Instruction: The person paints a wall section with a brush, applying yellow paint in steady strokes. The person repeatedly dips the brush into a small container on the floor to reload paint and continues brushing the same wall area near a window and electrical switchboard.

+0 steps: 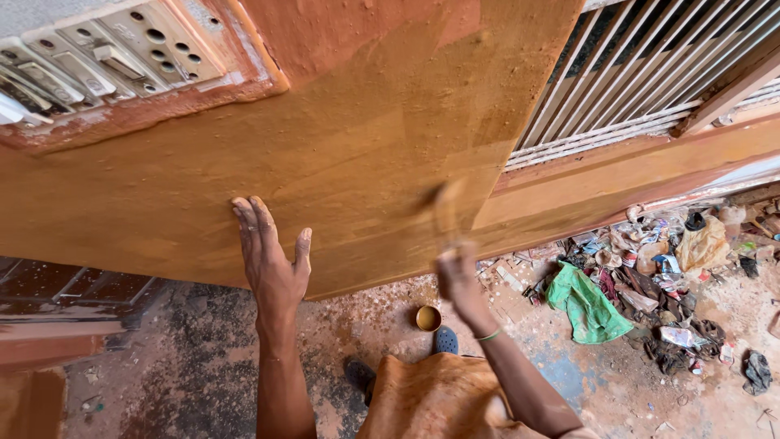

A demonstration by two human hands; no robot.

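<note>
left hand (272,264): flat and spread wide, palm pressed on the orange wall (357,138), just above its lower edge
right hand (457,276): blurry, closed round a brush (446,213) touching the wall near the right edge
switch panel (97,57): top left, well away from both hands
window bars (642,65): right past the wall's edge
cup (428,318): down on the floor (203,358) between the arms, next to a blue shoe (444,340)
rubbish pile (650,276): crowding the floor to the right, more open to the left

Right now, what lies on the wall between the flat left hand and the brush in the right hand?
Head view: only bare ochre-painted wall lies between the left hand and the blurred brush held by the right hand.
</note>
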